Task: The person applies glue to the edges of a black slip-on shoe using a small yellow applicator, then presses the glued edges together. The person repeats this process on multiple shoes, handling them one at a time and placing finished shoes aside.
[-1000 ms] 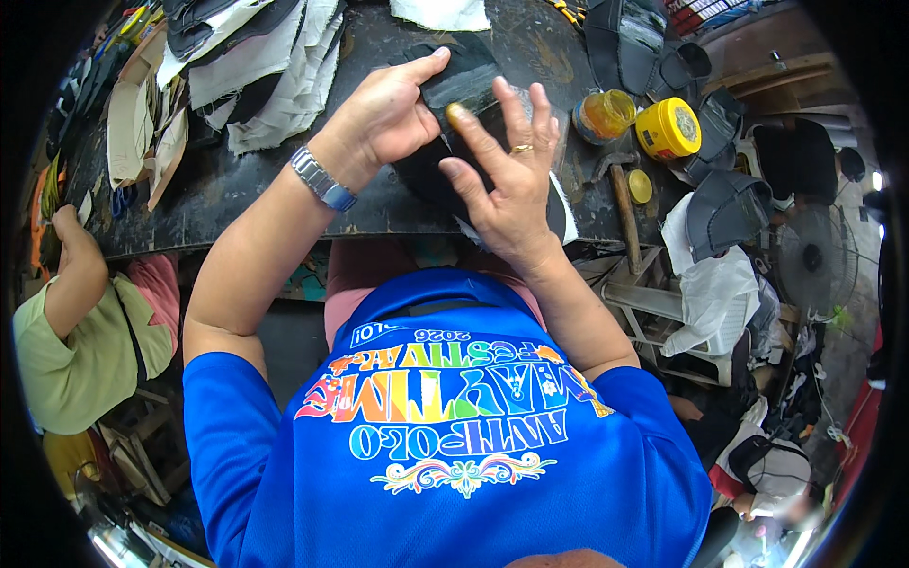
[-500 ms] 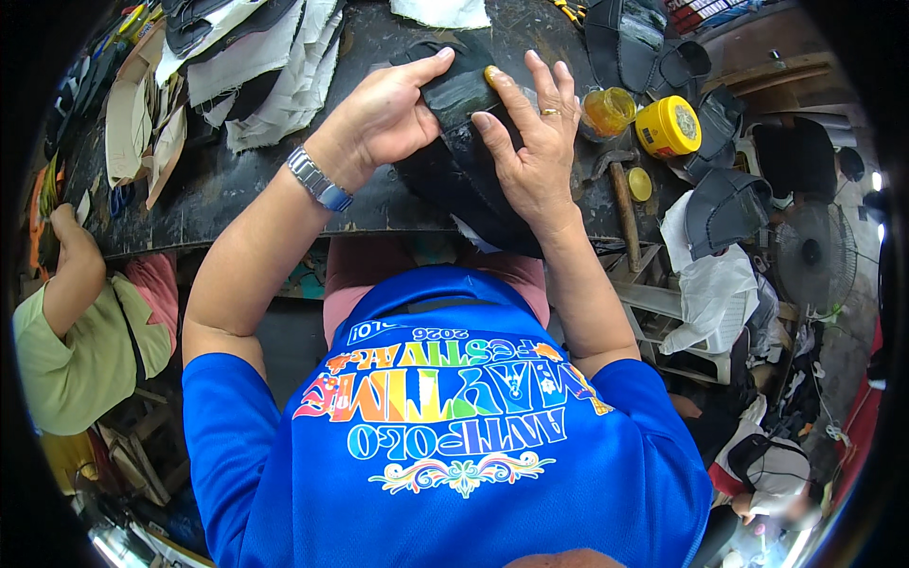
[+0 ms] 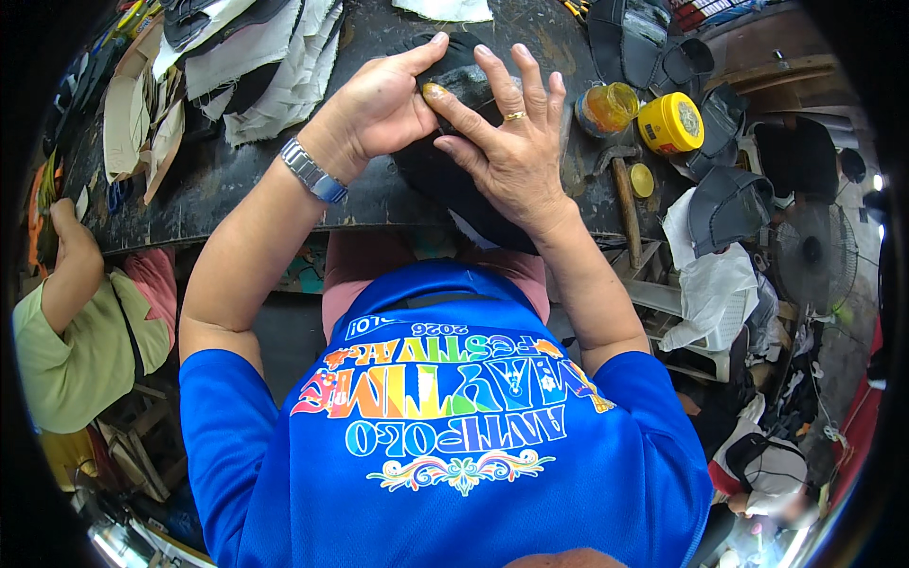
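Observation:
A black leather shoe piece [image 3: 445, 175] lies on the dark workbench [image 3: 237, 180] in front of me. My left hand [image 3: 379, 104], with a metal watch on the wrist, grips its upper left edge, thumb stretched along the top. My right hand [image 3: 507, 142], wearing a gold ring, lies flat on the piece with fingers spread, pressing it down. Most of the black piece is hidden under both hands.
Stacked grey and white cut fabric pieces [image 3: 256, 57] lie at the back left. An open glue jar [image 3: 606, 106], a yellow tin [image 3: 670, 123] and a hammer [image 3: 625, 194] sit to the right, beside black shoe uppers [image 3: 724, 204]. Another person in a green shirt [image 3: 71, 331] sits at the left.
My right hand has slid up and away across the black piece, its fingers spreading wider. My left hand has kept its grip at the top edge.

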